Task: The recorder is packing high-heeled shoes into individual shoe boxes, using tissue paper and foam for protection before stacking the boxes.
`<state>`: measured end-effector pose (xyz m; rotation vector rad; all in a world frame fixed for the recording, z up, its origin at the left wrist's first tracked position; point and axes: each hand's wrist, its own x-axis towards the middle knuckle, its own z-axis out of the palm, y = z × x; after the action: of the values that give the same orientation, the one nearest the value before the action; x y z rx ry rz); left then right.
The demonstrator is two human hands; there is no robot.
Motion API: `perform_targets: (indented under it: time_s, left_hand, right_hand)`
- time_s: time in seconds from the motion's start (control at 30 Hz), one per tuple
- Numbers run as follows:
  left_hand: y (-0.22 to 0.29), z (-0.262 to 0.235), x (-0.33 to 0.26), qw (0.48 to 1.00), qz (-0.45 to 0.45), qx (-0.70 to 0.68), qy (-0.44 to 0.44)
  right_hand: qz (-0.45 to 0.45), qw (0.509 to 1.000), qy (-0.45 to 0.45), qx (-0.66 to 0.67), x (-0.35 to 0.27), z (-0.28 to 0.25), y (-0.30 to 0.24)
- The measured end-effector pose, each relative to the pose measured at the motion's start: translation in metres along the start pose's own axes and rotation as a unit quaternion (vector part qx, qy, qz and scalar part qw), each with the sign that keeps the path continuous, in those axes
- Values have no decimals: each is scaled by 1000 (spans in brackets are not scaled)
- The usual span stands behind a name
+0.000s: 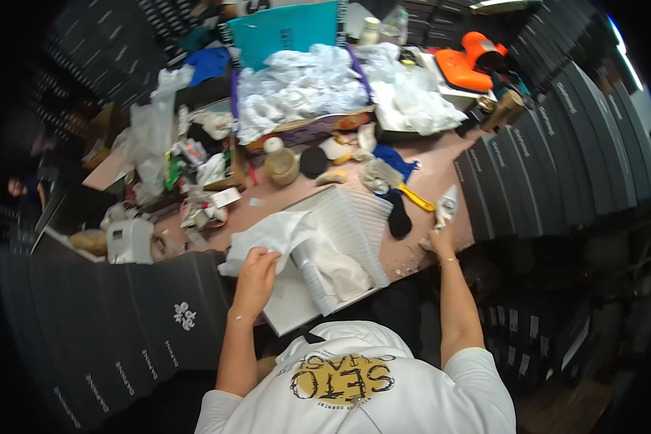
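Observation:
An open white shoebox (288,302) lies at an angle at the table's near edge, lined with ribbed white wrapping sheet (367,228) and white tissue paper (343,275). My left hand (254,281) is at the box's left side, its fingers pinching a raised flap of tissue paper (278,233). To the right of the box, my right hand (443,241) is closed around the lower end of a crumpled wad of white paper (447,205). Whatever the tissue in the box may cover is hidden.
A brush with a yellow handle (417,198) and a black insole-shaped piece (398,215) lie between box and right hand. Behind stand a jar (281,168) and a bin of crumpled paper (296,87). Dark shoeboxes (557,155) line the right; more (145,318) stand at left.

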<state>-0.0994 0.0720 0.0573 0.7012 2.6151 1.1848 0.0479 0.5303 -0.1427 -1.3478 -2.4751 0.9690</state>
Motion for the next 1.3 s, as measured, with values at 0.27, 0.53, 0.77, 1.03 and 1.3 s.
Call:
perform_targets:
  time_s: [0.27, 0.53, 0.77, 1.03, 1.3]
  left_hand:
    - [-32, -13, -32, 995, -26, 3, 101]
    - [-4, -21, -49, 962, 44, -58, 263]
    - [-21, -38, -94, 985, -113, -32, 128]
    - [-26, -32, -77, 949, 35, 166, 265]
    - [47, -2, -77, 949, 228, -112, 185]
  right_hand:
    - [-9, 821, -379, 427, -141, -112, -163]
    - [43, 595, -703, 386, -219, -42, -262]
    - [316, 494, -575, 570, -233, 28, -249]
    - [372, 386, -610, 584, -244, 22, -226]
    - [309, 532, -426, 663, -261, 4, -261]
